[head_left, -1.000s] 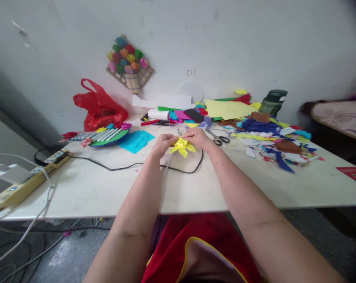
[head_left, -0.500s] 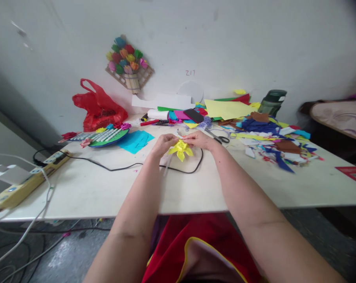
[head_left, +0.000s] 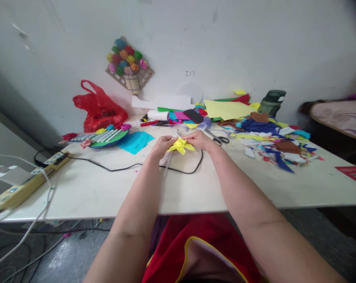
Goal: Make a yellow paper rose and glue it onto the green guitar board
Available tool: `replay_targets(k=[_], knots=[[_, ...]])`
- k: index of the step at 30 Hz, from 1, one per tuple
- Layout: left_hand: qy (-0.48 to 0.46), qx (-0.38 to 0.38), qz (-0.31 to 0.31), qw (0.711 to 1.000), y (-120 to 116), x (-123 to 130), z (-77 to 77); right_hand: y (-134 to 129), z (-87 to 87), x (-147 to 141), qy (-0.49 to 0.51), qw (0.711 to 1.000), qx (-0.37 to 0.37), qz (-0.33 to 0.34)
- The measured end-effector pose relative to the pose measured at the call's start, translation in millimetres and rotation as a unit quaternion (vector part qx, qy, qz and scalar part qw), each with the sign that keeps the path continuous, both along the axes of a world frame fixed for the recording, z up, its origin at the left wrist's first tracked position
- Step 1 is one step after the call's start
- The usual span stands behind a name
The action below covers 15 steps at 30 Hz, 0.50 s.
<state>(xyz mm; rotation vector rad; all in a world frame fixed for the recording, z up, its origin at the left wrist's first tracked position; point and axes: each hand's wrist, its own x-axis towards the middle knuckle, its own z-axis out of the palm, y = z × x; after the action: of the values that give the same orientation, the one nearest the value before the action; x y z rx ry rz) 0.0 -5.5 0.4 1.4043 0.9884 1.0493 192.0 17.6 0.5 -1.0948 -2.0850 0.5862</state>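
Observation:
A yellow paper flower [head_left: 180, 146] with pointed petals is held between my two hands above the middle of the white table [head_left: 107, 192]. My left hand [head_left: 164, 144] pinches it from the left side, fingers closed. From the right, my right hand [head_left: 198, 139] grips its far edge, fingertips pressed together. Just below my left hand a pale, translucent stick [head_left: 167, 165] slants down; its upper end is hidden. Behind the flower a black cable [head_left: 184, 171] curves across the tabletop. Scissors [head_left: 219, 138] with dark handles lie just beyond my right hand.
Blue paper sheets [head_left: 136, 142] and a green board with flowers [head_left: 109, 137] lie left, near a red plastic bag [head_left: 100, 108]. Coloured scraps [head_left: 284, 145] cover the right side, with a dark bottle [head_left: 272, 103] behind. A power strip [head_left: 24, 182] runs along the left edge.
The yellow flower has tilted between my fingers, so its petals now look flatter and its front tip sits higher. My hands have stayed in nearly the same place.

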Motion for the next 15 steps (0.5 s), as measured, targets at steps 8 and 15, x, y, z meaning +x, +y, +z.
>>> replay_targets(k=[8, 15], knots=[[-0.026, -0.015, -0.005, 1.000, -1.3, -0.6, 3.0, -1.6, -0.8, -3.8, 0.018, 0.999, 0.015, -0.023], [-0.044, -0.024, 0.012, 0.999, -0.9, -1.2, 5.4, -0.7, -0.7, -6.8, 0.033, 0.999, 0.031, -0.030]])
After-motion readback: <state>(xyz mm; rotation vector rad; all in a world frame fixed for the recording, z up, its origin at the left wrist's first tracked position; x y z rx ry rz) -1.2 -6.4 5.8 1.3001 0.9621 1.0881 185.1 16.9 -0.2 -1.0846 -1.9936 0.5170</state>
